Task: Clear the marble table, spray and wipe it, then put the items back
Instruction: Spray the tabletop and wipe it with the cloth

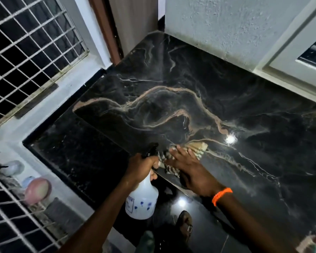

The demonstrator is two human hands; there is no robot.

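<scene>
The black marble table [199, 92] with tan veins fills the middle of the view, bare of items. My left hand [141, 166] grips the neck of a white spray bottle [142, 199] with a black trigger head, held just off the table's near edge. My right hand [187, 164], with an orange band at the wrist, lies with straight fingers on a striped beige cloth [199, 147] and presses it onto the marble near the front edge. Part of the cloth is hidden under the hand.
A light textured wall [226, 24] borders the table's far side. A grilled window [26, 52] stands at the left, above a black ledge [71, 143]. Pink and pale round objects [37, 190] sit at lower left. My sandalled foot [185, 227] stands on the dark floor.
</scene>
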